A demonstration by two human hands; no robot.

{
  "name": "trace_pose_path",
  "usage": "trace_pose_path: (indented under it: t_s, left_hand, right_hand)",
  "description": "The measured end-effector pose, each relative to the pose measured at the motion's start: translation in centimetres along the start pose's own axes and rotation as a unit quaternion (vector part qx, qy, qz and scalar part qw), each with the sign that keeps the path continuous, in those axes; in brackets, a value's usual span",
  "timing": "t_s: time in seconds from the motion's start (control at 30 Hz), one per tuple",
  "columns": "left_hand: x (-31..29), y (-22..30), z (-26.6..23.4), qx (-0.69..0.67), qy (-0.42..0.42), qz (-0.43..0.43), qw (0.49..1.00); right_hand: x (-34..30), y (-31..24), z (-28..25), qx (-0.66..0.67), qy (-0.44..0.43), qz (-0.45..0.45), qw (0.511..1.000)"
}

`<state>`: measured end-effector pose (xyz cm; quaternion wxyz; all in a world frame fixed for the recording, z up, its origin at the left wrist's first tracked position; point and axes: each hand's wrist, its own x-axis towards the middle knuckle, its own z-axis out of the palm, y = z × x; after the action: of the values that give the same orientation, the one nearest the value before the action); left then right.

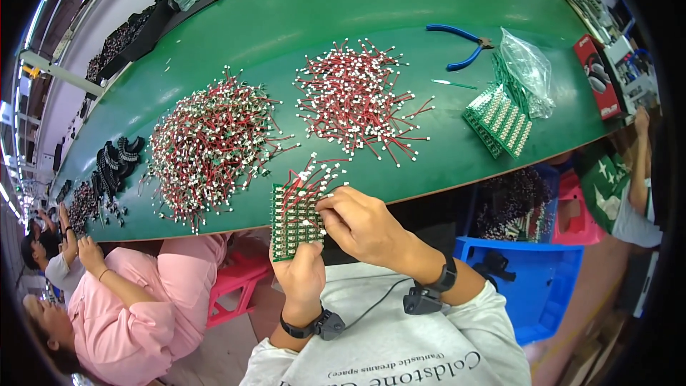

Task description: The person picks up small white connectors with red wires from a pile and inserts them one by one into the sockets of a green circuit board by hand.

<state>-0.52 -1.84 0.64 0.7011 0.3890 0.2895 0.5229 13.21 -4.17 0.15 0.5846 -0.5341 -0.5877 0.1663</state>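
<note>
My left hand (pixel 301 271) grips the lower edge of a green circuit board panel (pixel 281 232), which is tilted up in front of me at the table's near edge. Rows of small white connectors cover the panel, and red wires with white plugs (pixel 306 184) stick out from its upper part. At the panel's right edge the fingers of my right hand (pixel 368 225) are closed in a pinch; the fingertips hide whatever is between them. A large heap of red wires with small green boards (pixel 211 146) lies beyond to the left. A smaller pile of red wires with white plugs (pixel 357 96) lies straight ahead.
Right on the green table (pixel 250 36) are stacked circuit board panels (pixel 500 120), a plastic bag (pixel 527 71), blue-handled pliers (pixel 464 46), a thin green-and-white tool (pixel 454 84) and a red box (pixel 599 75). A blue bin (pixel 532 286) stands below. A person in pink (pixel 136 300) sits at left.
</note>
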Motion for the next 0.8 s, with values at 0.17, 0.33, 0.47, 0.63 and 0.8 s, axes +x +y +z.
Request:
trace_pose_path:
  t_s: [0.17,0.33,0.47,0.63,0.8]
  left_hand:
    - [0.0,0.3,0.4,0.009,0.019,-0.014,1.0]
    - [0.3,0.2,0.2,0.032,0.013,-0.017,0.999]
    - [0.4,0.2,-0.8,0.069,-0.005,-0.024,0.997]
    - [0.3,0.5,-0.9,0.147,-0.006,-0.055,0.988]
    - [0.8,0.6,-1.0,0.126,-0.011,-0.055,0.99]
  right_hand:
    - [0.0,0.0,0.4,-0.018,0.001,-0.015,1.0]
    - [0.2,0.0,0.4,-0.048,0.006,-0.034,0.998]
    - [0.1,-0.1,0.5,-0.079,-0.019,-0.033,0.996]
    - [-0.2,0.0,0.8,-0.169,-0.038,-0.049,0.984]
    - [0.1,0.2,0.9,-0.177,-0.045,-0.061,0.981]
